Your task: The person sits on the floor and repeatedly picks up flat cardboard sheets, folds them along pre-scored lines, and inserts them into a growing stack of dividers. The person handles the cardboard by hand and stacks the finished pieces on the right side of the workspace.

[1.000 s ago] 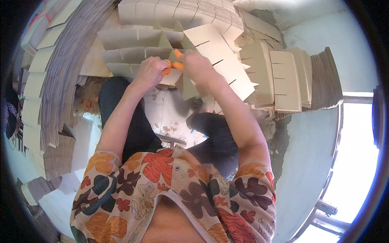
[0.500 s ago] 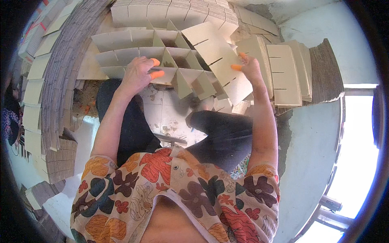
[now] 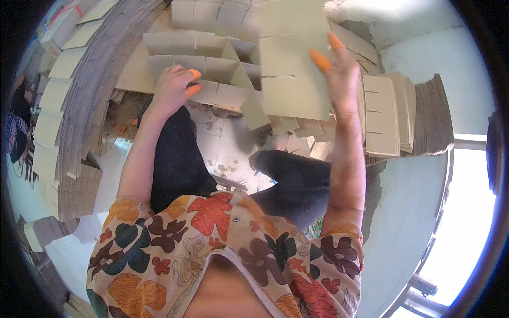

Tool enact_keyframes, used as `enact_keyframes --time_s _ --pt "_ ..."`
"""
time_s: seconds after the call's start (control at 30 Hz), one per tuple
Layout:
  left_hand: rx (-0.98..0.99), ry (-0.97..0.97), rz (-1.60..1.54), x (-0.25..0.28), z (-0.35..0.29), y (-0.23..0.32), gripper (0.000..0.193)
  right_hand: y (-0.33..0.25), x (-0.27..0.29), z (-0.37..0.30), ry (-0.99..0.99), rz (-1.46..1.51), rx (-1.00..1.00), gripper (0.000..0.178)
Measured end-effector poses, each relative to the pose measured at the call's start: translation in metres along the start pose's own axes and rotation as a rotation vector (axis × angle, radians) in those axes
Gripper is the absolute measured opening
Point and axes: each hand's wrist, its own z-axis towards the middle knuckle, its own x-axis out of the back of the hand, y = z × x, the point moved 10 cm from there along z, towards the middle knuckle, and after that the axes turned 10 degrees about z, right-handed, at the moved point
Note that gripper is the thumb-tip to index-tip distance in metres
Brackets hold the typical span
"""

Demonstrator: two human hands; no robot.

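Slotted cardboard strips stand interlocked as a divider grid (image 3: 214, 69) in front of me. My left hand (image 3: 172, 90), with orange covers on its thumb and a finger, closes at the top edge of the grid's nearest strip. My right hand (image 3: 343, 77), with the same orange covers, grips the right edge of a wide cardboard sheet (image 3: 294, 63) with slots. The thumb lies over the sheet's face. This sheet hangs over the grid's right part and hides it, so I cannot tell whether the two are joined.
Slotted cardboard sheets (image 3: 384, 114) are stacked to the right, beside a pale blue wall (image 3: 424, 55). A long row of cardboard stacks (image 3: 87, 100) runs along the left. Another stack (image 3: 212, 16) stands behind the grid. My dark-trousered knees (image 3: 172, 153) flank the tiled floor (image 3: 214, 140).
My right hand has lifted and moved away from me, turning the wide sheet from slanted to nearly upright. My left hand remains at the near strip. The view has shifted slightly.
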Motion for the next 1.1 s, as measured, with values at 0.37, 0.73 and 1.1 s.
enact_keyframes --time_s 0.37,0.73,1.1 --pt "0.025 -0.030 -0.099 -0.020 -0.002 -0.012 0.014 0.002 -0.159 -0.001 -0.363 -0.485 0.198 0.045" --pt "0.005 0.063 -0.150 -0.021 -0.002 -0.017 0.011 0.013 -0.184 -0.004 -0.553 -0.549 0.013 0.047" --pt "0.065 -0.042 -0.133 -0.034 -0.002 -0.024 0.013 0.069 -0.237 -0.028 -0.728 -0.586 0.118 0.032"
